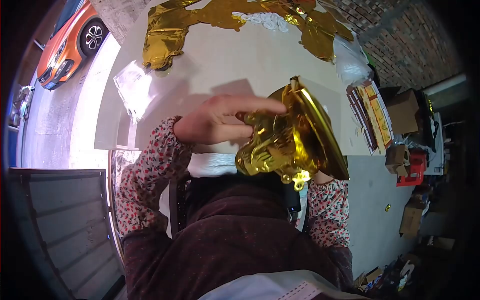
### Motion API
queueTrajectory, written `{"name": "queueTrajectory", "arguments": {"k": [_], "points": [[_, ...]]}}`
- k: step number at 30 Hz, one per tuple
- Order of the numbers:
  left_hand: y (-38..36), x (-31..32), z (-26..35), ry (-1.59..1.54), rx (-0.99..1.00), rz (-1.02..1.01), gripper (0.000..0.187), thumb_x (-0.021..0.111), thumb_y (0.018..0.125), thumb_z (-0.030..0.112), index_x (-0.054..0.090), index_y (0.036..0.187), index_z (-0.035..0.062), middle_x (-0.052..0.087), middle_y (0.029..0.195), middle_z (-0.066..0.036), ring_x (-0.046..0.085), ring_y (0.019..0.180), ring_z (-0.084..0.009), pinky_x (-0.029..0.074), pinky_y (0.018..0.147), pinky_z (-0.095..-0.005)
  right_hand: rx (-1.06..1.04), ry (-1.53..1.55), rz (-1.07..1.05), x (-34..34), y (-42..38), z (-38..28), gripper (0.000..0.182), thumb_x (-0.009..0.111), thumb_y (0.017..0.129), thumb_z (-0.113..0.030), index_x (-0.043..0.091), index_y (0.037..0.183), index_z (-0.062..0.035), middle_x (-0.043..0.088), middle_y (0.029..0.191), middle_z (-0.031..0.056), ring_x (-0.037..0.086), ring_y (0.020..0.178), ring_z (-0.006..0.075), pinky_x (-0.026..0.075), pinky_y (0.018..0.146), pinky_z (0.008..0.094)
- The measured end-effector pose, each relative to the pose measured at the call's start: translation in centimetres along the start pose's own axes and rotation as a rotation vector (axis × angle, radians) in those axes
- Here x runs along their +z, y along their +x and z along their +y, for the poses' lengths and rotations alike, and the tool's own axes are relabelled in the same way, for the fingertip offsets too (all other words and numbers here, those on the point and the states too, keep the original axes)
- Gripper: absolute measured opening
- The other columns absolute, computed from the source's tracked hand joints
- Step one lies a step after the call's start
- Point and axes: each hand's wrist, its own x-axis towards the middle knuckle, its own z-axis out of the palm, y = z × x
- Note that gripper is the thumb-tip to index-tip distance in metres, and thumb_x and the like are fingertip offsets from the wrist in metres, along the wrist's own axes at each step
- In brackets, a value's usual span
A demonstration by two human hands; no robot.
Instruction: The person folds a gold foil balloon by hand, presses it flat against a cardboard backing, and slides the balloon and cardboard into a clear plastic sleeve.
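Observation:
A shiny gold foil balloon (272, 145), flat and crumpled with small tabs along its edge, is held up above the near edge of the table. My left hand (212, 120) reaches in from the left and grips the foil between its outstretched index finger and thumb. Behind the right side of the foil is my right hand (324, 177), almost wholly covered. Only a sliver by the cuff shows; the foil is held up in front of it, with the fingers out of sight.
More gold foil balloons (165, 40) lie across the far side of the pale table (220, 65), with a pile of white coils (265, 20) among them. Clear plastic (132, 90) is at the left, a plastic bag (352, 65) and printed cards (372, 115) at the right. Cardboard boxes (412, 217) stand on the floor.

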Motion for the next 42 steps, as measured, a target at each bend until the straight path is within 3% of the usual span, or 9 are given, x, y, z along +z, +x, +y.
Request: {"name": "queueTrajectory", "arguments": {"k": [4,8,12,15,20,27,32,35,42], "points": [[0.9,-0.1,-0.4,0.299,0.444,0.015,0.058,0.055,0.074,-0.010,0.063,0.130,0.0038,0.069,0.112,-0.017,0.067,0.101,-0.0344,0.054,0.087,-0.0371,0.058,0.084,-0.071,2.0,0.5,0.4,0.051,0.064,0.091,-0.004,0.049,0.137,0.0105,0.070,0.114,0.0178,0.073,0.089,0.0171,0.061,0.080,0.0262],[0.6,-0.1,0.3,0.452,0.258,0.015,0.051,0.064,0.079,-0.005,0.061,0.129,0.0010,0.064,0.111,-0.017,0.064,0.111,-0.0326,0.051,0.093,-0.0363,0.024,0.005,0.035,0.5,0.1,0.8,0.041,0.063,0.093,-0.005,0.056,0.131,0.0083,0.071,0.111,0.0161,0.073,0.087,0.0167,0.061,0.078,0.0260],[1.2,1.8,-2.1,-0.026,0.277,0.311,0.059,0.062,0.076,-0.009,0.058,0.133,0.0056,0.056,0.126,-0.015,0.058,0.115,-0.0285,0.045,0.103,-0.0369,0.043,0.044,0.020,2.3,0.3,1.0,0.034,0.063,0.094,-0.006,0.061,0.124,0.0075,0.072,0.107,0.0156,0.073,0.086,0.0174,0.060,0.078,0.0272],[1.8,1.3,-2.0,0.350,0.507,0.222,0.058,0.060,0.074,-0.011,0.062,0.129,0.0070,0.055,0.125,-0.015,0.055,0.118,-0.0275,0.043,0.103,-0.0361,0.051,0.048,0.041,1.1,0.3,1.2,0.029,0.063,0.094,-0.007,0.063,0.120,0.0076,0.073,0.105,0.0163,0.073,0.086,0.0177,0.060,0.079,0.0280],[2.3,0.7,-2.0,0.450,0.523,0.252,0.048,0.060,0.072,-0.011,0.072,0.115,0.0075,0.040,0.110,-0.010,0.054,0.096,-0.0248,0.046,0.094,-0.0335,0.054,0.044,0.052,0.4,0.1,1.4,0.029,0.062,0.093,-0.005,0.063,0.119,0.0079,0.072,0.105,0.0168,0.073,0.085,0.0172,0.060,0.077,0.0267],[1.7,1.1,-2.6,0.285,0.305,0.211,0.056,0.072,0.077,0.000,0.062,0.131,0.0026,0.069,0.105,-0.013,0.066,0.083,-0.0192,0.055,0.076,-0.0317,0.043,0.063,0.065,0.3,0.1,1.4,0.030,0.060,0.093,-0.002,0.061,0.121,0.0072,0.072,0.105,0.0160,0.073,0.085,0.0170,0.061,0.077,0.0276],[1.4,1.6,-0.9,0.056,0.320,0.027,0.051,0.057,0.078,-0.013,0.067,0.124,0.0033,0.071,0.121,-0.010,0.071,0.106,-0.0234,0.054,0.096,-0.0316,0.028,0.086,0.002,0.4,0.3,1.9,0.035,0.063,0.095,-0.007,0.059,0.126,0.0077,0.071,0.111,0.0160,0.073,0.093,0.0189,0.060,0.085,0.0303],[1.8,1.5,-0.5,0.088,0.313,-0.036,0.048,0.056,0.072,-0.020,0.074,0.111,0.0011,0.076,0.105,-0.014,0.074,0.094,-0.0245,0.057,0.084,-0.0301,-0.043,0.126,-0.018,3.4,-0.7,1.3,0.036,0.062,0.097,-0.008,0.057,0.128,0.0080,0.070,0.115,0.0168,0.072,0.097,0.0204,0.059,0.089,0.0317],[1.1,0.1,-1.0,-0.057,0.200,-0.175,0.021,0.064,0.092,0.002,0.072,0.111,0.0020,0.075,0.094,-0.009,0.068,0.068,-0.0138,0.056,0.064,-0.0271,0.136,0.134,0.001,1.5,-0.1,1.0,0.030,0.060,0.098,-0.006,0.059,0.125,0.0067,0.069,0.117,0.0166,0.070,0.104,0.0219,0.057,0.094,0.0342]]}}
